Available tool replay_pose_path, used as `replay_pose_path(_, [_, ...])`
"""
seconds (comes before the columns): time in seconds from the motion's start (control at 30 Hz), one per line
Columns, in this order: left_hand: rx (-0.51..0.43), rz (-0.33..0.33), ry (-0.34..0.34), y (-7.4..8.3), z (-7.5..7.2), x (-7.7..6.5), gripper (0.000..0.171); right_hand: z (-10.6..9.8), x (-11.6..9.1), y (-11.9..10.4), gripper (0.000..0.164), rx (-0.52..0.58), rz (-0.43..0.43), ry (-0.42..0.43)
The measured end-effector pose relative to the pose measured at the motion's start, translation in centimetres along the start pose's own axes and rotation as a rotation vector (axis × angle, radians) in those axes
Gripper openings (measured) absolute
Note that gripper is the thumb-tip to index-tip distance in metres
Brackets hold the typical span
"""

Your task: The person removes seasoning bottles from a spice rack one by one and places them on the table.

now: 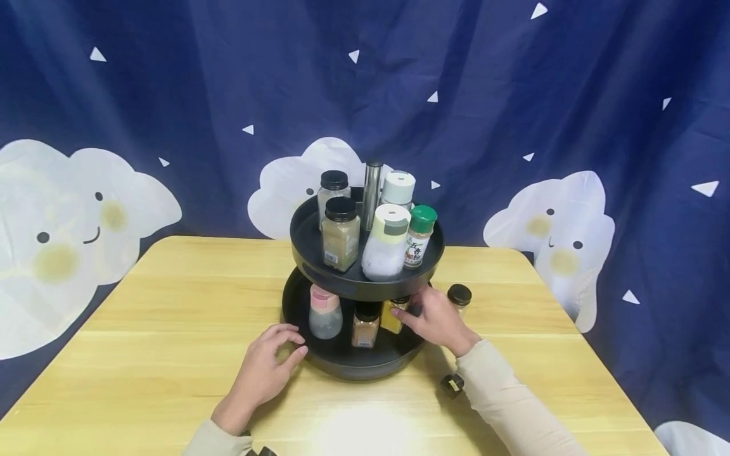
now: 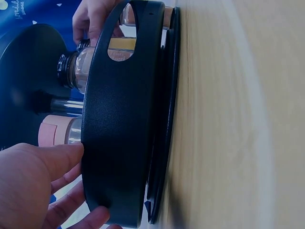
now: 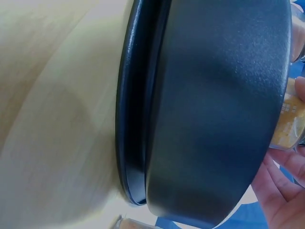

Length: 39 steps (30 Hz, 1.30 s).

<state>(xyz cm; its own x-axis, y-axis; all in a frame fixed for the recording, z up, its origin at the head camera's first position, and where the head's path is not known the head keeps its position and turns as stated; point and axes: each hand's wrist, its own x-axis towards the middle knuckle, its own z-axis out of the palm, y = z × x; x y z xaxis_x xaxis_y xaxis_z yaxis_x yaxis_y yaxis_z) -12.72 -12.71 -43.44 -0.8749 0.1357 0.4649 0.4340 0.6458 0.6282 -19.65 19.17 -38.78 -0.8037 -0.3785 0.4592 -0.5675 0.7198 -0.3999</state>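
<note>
A black two-tier turntable rack stands on the table, its lower tray (image 1: 353, 372) holding several seasoning bottles. My right hand (image 1: 439, 320) reaches in under the upper tray (image 1: 365, 288) and pinches a spice jar of yellow powder (image 1: 391, 316) near the lower tray's right side. In the right wrist view, thumb and fingers lie on opposite sides of that jar (image 3: 288, 119). At the lower tray's left rim, my left hand (image 1: 263, 367) touches the edge with loosely bent fingers. Between the hands stand a pink-capped shaker (image 1: 325, 316) and a black-lidded jar of brown powder (image 1: 365, 330).
On the upper tray are two black-lidded jars, one of them with tan powder (image 1: 340, 240), a white shaker (image 1: 386, 250), a white-capped bottle (image 1: 398, 188) and a green-capped bottle (image 1: 420, 237), around a metal post (image 1: 372, 196). Another black-lidded jar (image 1: 459, 295) stands on the table at right.
</note>
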Motion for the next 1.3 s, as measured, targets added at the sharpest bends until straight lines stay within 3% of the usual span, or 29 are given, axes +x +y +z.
replay_pose_path(0.4, [-0.004, 0.009, 0.009, -0.1, -0.2, 0.2, 0.012, -0.9, 0.6, -0.2, 0.037, 0.031, -0.036, 0.012])
replay_pose_path(1.3, [-0.017, -0.045, -0.024, 0.0, -0.1, 0.1, 0.013, -1.7, 0.1, -0.2, 0.053, 0.053, -0.005, 0.069])
